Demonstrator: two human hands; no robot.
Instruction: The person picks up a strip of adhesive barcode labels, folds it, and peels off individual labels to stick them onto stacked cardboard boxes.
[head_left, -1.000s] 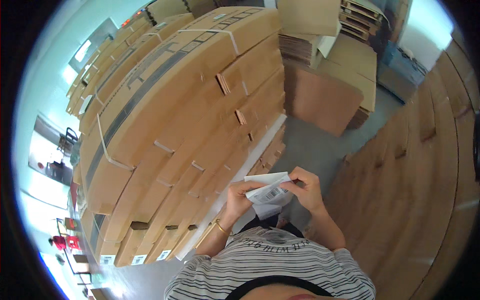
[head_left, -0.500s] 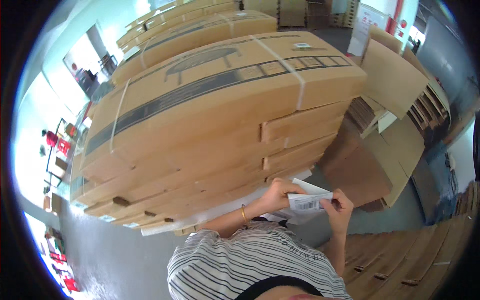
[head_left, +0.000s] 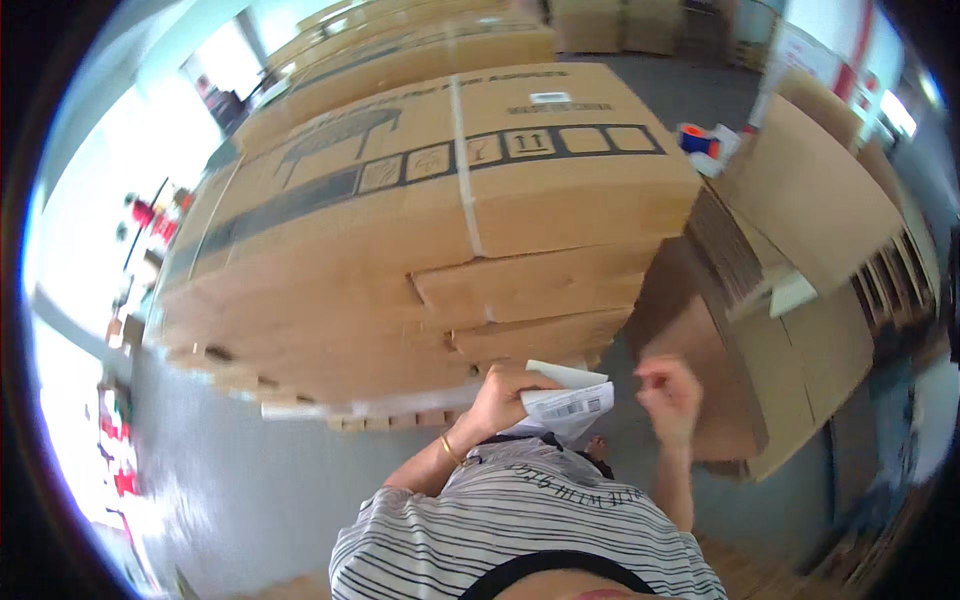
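My left hand [head_left: 508, 397] grips a bunch of white printed paper labels [head_left: 566, 403] in front of my chest. A thin gold bangle sits on that wrist. My right hand [head_left: 670, 394] hovers just right of the labels, blurred, fingers curled, and it looks empty. Right in front of me rises a tall stack of large flat brown cardboard cartons [head_left: 430, 230] bound with white straps. I wear a black-and-white striped shirt.
More flattened cartons [head_left: 812, 250] lean and lie in piles at the right. A small blue, orange and white object [head_left: 703, 142] rests on a stack behind. Grey concrete floor [head_left: 250, 480] shows at lower left. Further carton stacks stand behind, with a bright doorway at far left.
My view swung left, so the big carton stack now fills the middle. My right hand has come off the labels and moved right; the left hand keeps hold of them.
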